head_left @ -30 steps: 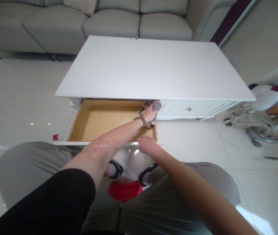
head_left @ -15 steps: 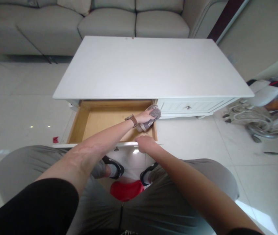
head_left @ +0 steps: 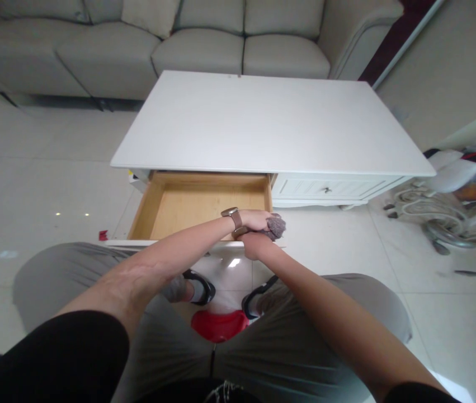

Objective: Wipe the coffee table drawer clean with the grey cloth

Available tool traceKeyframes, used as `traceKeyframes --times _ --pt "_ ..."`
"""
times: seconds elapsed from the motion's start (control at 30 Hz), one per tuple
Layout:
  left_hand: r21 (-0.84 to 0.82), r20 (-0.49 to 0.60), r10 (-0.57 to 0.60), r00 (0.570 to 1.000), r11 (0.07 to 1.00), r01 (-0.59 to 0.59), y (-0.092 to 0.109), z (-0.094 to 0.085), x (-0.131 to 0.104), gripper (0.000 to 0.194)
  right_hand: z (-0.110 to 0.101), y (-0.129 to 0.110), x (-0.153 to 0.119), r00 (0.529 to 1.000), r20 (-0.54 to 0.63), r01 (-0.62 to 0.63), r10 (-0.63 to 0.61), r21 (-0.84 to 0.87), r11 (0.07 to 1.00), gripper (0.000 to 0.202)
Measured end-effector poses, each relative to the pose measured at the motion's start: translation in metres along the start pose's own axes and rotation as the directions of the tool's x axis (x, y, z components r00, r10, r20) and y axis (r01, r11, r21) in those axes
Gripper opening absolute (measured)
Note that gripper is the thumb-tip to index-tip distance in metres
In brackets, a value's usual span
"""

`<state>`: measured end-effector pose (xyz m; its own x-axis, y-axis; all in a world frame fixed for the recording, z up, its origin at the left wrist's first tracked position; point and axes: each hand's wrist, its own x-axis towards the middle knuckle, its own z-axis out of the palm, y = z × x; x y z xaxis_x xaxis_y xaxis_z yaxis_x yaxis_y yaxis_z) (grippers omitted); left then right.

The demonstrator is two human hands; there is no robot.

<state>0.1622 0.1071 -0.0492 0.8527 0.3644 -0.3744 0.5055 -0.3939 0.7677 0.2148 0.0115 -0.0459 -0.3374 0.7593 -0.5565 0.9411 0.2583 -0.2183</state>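
Note:
My left hand (head_left: 257,220), with a watch (head_left: 232,216) on its wrist, is closed on a greyish-brown cloth (head_left: 277,226). The cloth is bunched over the right side wall of the pulled-out wooden drawer (head_left: 204,196). Just below it, my right hand (head_left: 255,244) is closed at the drawer's white front (head_left: 137,243), near the right corner. Its fingers are hidden behind the front edge and my left hand. The drawer's bare wooden bottom shows to the left of my hands.
The drawer belongs to a white coffee table (head_left: 263,123), whose second drawer (head_left: 325,187) is shut. Behind stands a grey sofa (head_left: 204,50). A red stool (head_left: 220,326) is under me. Cables (head_left: 434,207) and other items lie on the floor at right, and a red scrap (head_left: 103,235) at left.
My left hand has drawn the cloth from the inside right of the drawer toward me, onto the side wall's front part. My right hand stays at the front edge. The view has shifted slightly.

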Motion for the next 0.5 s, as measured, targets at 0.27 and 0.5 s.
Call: traceKeyframes --times 0.27,0.5 --pt "0.074 -0.317 -0.107 0.942 0.988 0.137 -0.024 -0.077 -0.044 0.054 -0.006 0.002 -0.006 0.995 0.099 0.007 -0.011 0.040 0.999 0.046" --pt "0.339 -0.407 -0.222 0.886 0.864 0.372 -0.051 -0.054 -0.046 0.044 -0.008 0.001 -0.006 0.994 0.110 -0.003 0.000 0.029 1.000 0.050"
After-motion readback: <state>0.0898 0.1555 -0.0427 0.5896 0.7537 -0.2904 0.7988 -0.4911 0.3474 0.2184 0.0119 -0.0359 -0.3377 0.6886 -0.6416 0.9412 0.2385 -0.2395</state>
